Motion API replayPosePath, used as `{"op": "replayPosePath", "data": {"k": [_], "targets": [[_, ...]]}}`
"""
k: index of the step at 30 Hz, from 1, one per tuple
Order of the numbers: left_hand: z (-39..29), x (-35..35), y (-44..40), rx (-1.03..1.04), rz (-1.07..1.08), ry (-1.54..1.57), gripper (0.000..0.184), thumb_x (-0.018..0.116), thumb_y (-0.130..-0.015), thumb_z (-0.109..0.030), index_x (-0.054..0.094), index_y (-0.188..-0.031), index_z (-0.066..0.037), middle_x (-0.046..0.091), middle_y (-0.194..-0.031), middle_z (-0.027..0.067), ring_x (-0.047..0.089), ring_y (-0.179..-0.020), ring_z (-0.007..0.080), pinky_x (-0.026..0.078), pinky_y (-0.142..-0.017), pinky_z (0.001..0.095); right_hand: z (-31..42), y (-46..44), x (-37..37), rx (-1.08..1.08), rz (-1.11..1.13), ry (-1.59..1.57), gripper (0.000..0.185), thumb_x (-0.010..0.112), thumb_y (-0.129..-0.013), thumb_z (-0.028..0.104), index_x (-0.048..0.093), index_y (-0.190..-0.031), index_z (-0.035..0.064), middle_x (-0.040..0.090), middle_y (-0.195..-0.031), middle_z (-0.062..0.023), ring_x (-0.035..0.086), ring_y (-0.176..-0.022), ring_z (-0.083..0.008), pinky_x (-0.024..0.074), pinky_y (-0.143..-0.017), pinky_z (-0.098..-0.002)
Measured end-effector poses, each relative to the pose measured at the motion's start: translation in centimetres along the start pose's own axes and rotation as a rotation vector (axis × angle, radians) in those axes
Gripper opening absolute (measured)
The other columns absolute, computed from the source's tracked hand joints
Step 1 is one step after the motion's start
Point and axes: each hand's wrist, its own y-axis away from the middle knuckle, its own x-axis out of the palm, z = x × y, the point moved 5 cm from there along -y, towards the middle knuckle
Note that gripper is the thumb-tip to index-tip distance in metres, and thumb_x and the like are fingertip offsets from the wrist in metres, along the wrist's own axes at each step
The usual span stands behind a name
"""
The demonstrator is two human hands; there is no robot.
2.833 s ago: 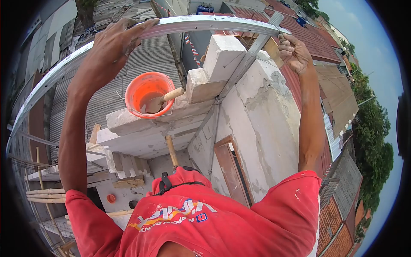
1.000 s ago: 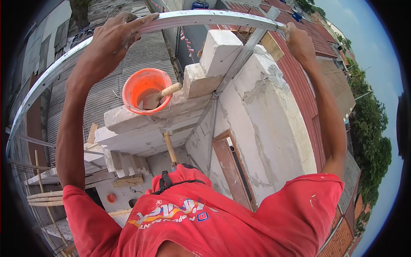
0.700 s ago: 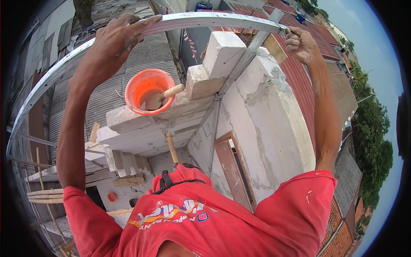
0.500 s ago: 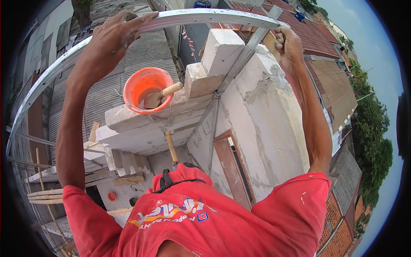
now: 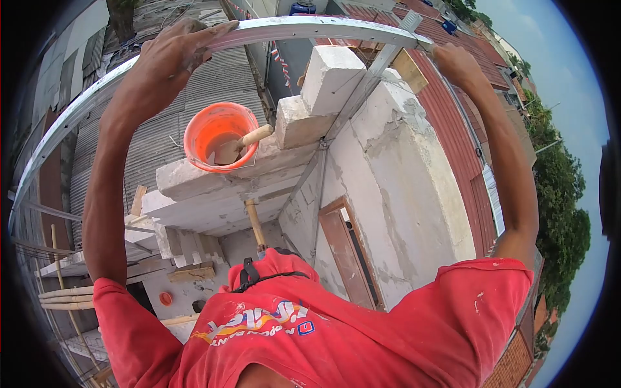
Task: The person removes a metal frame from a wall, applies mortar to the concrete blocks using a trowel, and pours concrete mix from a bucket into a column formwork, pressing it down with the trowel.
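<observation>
A long silver metal beam (image 5: 297,27) with small holes runs across the top of the view, its shape bowed by the lens. My left hand (image 5: 173,57) is closed over the beam, fingers along its upper edge. At the beam's right end, my right hand (image 5: 458,64) has its fingers drawn together; what they pinch, if anything, is hidden. An upright metal post (image 5: 383,61) meets the beam close to that end. Below, an orange bucket (image 5: 191,139) stands on the block wall with a trowel (image 5: 255,134) leaning in grey mortar.
White blocks (image 5: 333,77) are stacked in steps along the wall top (image 5: 187,181). A wooden tool handle (image 5: 255,221) sticks up near my chest. Lower down are a brown door (image 5: 346,258) and bamboo poles (image 5: 68,299). Corrugated roofing (image 5: 220,77) lies beyond the wall.
My right hand has moved outward to the right, from a fist against the beam's end to just past it, its elbow swinging out. My left hand keeps its hold.
</observation>
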Motion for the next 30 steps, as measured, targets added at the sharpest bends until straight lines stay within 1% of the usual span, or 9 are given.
{"op": "replayPosePath", "data": {"k": [3, 6, 12, 13, 16, 17, 23, 26, 30], "targets": [[1.0, 0.5, -0.6, -0.167, 0.196, 0.183, 0.048, 0.056, -0.098, -0.012, 0.055, -0.144, -0.025, 0.062, -0.1, 0.0134, 0.06, -0.106, 0.0316, 0.042, -0.101, 0.054, 0.9, 0.6, -1.0, 0.39, 0.533, -1.118, 0.015, 0.057, -0.099, 0.02, 0.062, -0.095, 0.0068, 0.066, -0.069, -0.0012, 0.068, -0.061, -0.0152, 0.0545, -0.052, -0.0325], [-0.1, -0.2, -0.6, -0.049, 0.134, 0.06, 0.048, 0.057, -0.099, -0.019, 0.052, -0.146, -0.023, 0.056, -0.099, 0.0083, 0.056, -0.096, 0.0244, 0.046, -0.094, 0.0476, 2.4, 2.1, -0.4, 0.686, 0.44, -1.955, 0.029, 0.059, -0.102, 0.032, 0.063, -0.087, 0.008, 0.059, -0.064, 0.0061, 0.055, -0.05, -0.0008, 0.0469, -0.043, -0.0202], [0.0, -0.3, -0.9, -0.056, 0.172, 0.089, 0.045, 0.057, -0.099, -0.019, 0.055, -0.144, -0.02, 0.056, -0.099, 0.0091, 0.056, -0.096, 0.0247, 0.046, -0.093, 0.0458, -0.6, 0.2, 0.3, 0.71, 0.245, -1.771, 0.021, 0.062, -0.1, 0.025, 0.062, -0.088, 0.0085, 0.058, -0.063, 0.0072, 0.051, -0.046, 0.0008, 0.0409, -0.038, -0.014], [0.2, -0.2, -0.9, -0.051, 0.155, 0.075, 0.045, 0.057, -0.099, -0.019, 0.055, -0.143, -0.019, 0.056, -0.099, 0.009, 0.056, -0.096, 0.0246, 0.046, -0.093, 0.0457, -1.7, -0.9, 0.4, 0.659, 0.212, -1.596, 0.022, 0.061, -0.101, 0.027, 0.061, -0.09, 0.0074, 0.061, -0.063, 0.0025, 0.057, -0.049, -0.0066, 0.0478, -0.043, -0.0239], [0.7, 0.1, -0.6, -0.039, 0.113, 0.048, 0.044, 0.059, -0.098, -0.019, 0.056, -0.142, -0.016, 0.056, -0.097, 0.009, 0.056, -0.096, 0.0245, 0.046, -0.092, 0.0453, 2.5, -1.5, -4.3, 0.369, -0.339, -0.158, 0.018, 0.059, -0.1, 0.023, 0.06, -0.095, 0.0059, 0.061, -0.062, -0.0032, 0.061, -0.053, -0.0154, 0.0507, -0.053, -0.0319], [0.7, 0.1, -0.6, -0.032, 0.102, 0.051, 0.044, 0.059, -0.098, -0.019, 0.057, -0.141, -0.015, 0.055, -0.097, 0.009, 0.056, -0.096, 0.0245, 0.046, -0.091, 0.0452, 4.6, -0.5, -5.5, 0.296, -0.394, -0.173, 0.015, 0.055, -0.099, 0.019, 0.059, -0.102, 0.0049, 0.064, -0.069, -0.0147, 0.067, -0.066, -0.0326, 0.0515, -0.064, -0.0447], [0.6, 0.2, -0.4, -0.074, 0.137, 0.083, 0.047, 0.056, -0.099, -0.012, 0.055, -0.144, -0.024, 0.062, -0.102, 0.0126, 0.059, -0.106, 0.0302, 0.044, -0.101, 0.0522, 8.5, 3.9, -4.5, 0.236, -0.525, -0.183, 0.022, 0.052, -0.101, 0.024, 0.058, -0.103, 0.0029, 0.064, -0.069, -0.0175, 0.066, -0.065, -0.0327, 0.0488, -0.059, -0.0425], [0.3, 0.0, -0.4, -0.081, 0.138, 0.072, 0.047, 0.056, -0.099, -0.012, 0.054, -0.144, -0.025, 0.062, -0.104, 0.013, 0.059, -0.107, 0.0318, 0.044, -0.101, 0.0525, 7.0, 3.7, -1.8, 0.605, -0.391, -0.606, 0.032, 0.048, -0.104, 0.034, 0.055, -0.098, 0.0034, 0.063, -0.067, -0.0099, 0.067, -0.061, -0.0199, 0.0481, -0.055, -0.0339], [-0.2, -0.3, -0.4, -0.112, 0.143, 0.092, 0.048, 0.055, -0.099, -0.011, 0.053, -0.145, -0.025, 0.062, -0.108, 0.0132, 0.058, -0.111, 0.0319, 0.043, -0.103, 0.0529, 6.9, 3.6, 2.4, 0.64, -0.045, -1.626, 0.037, 0.047, -0.105, 0.038, 0.057, -0.101, 0.0021, 0.059, -0.065, -0.005, 0.064, -0.058, -0.0149, 0.0467, -0.054, -0.0299]]}}
